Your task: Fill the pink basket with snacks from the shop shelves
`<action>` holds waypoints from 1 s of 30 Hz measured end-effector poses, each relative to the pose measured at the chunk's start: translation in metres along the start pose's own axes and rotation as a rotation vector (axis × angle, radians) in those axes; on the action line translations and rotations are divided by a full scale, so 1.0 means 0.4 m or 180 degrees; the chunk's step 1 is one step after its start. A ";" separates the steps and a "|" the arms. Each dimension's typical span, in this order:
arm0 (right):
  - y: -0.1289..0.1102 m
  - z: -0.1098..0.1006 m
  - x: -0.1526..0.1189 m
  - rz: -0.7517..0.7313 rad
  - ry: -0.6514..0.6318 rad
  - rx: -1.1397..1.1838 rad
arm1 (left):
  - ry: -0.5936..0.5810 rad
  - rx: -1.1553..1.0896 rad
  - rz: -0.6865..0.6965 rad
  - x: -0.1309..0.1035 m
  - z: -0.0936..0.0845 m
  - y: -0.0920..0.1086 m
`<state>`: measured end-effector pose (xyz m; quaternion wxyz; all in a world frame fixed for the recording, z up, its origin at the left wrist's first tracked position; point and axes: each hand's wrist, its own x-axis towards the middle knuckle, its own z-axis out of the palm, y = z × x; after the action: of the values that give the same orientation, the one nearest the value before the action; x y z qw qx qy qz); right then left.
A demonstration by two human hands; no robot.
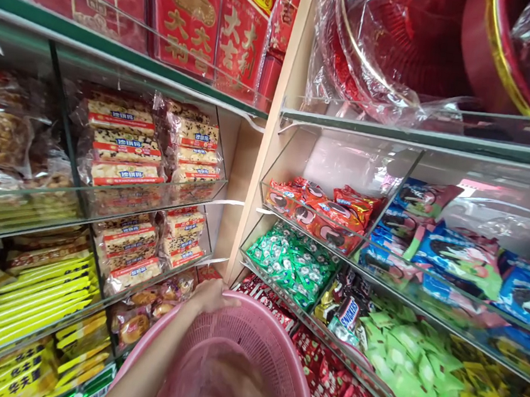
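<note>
A pink plastic mesh basket (299, 361) is tilted in front of me, close to the corner of the shelves. My left hand (211, 299) is closed over its far rim, with the forearm crossing the left side of the basket. Inside the basket is my right hand (239, 379), smeared by motion. Its fingers cannot be made out, nor whether they hold anything. Just beyond the rim lie red-wrapped sweets (261, 296) and packaged round pastries (135, 327) on low shelves.
Glass-fronted shelves hold sachima packs (128, 152), yellow packets (31, 306), green-wrapped candies (291, 261), light green packets (410, 349) and blue packets (458, 257). A wooden upright (264, 141) divides them. Red envelopes (241, 38) and plastic-wrapped red basins (404, 49) sit above.
</note>
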<state>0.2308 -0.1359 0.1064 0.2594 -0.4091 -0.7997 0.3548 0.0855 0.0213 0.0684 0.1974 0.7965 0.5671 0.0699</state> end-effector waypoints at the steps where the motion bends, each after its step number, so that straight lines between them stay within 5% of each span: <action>1: -0.013 -0.040 0.024 -0.0009 0.0104 -0.0235 | -0.0005 -0.0001 0.0022 0.003 -0.001 -0.005; 7: -0.054 -0.301 0.208 0.0832 0.0518 -0.3064 | -0.0073 0.0000 0.0150 0.015 0.007 -0.029; 11: 0.005 -0.399 0.316 0.1448 0.0652 -0.3195 | -0.0114 -0.0011 0.0165 0.017 0.005 -0.040; 21: 0.130 -0.442 0.424 0.2016 0.0583 -0.3079 | -0.0169 -0.0091 0.0244 0.036 -0.009 -0.051; 30: 0.160 -0.427 0.428 0.1512 0.0820 -0.3292 | -0.0114 -0.0067 0.0180 0.068 -0.016 -0.057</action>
<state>0.2907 0.0948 0.1826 0.0344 -0.6906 -0.7173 -0.0859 0.0731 0.0544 0.0622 0.2139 0.8112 0.5400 0.0671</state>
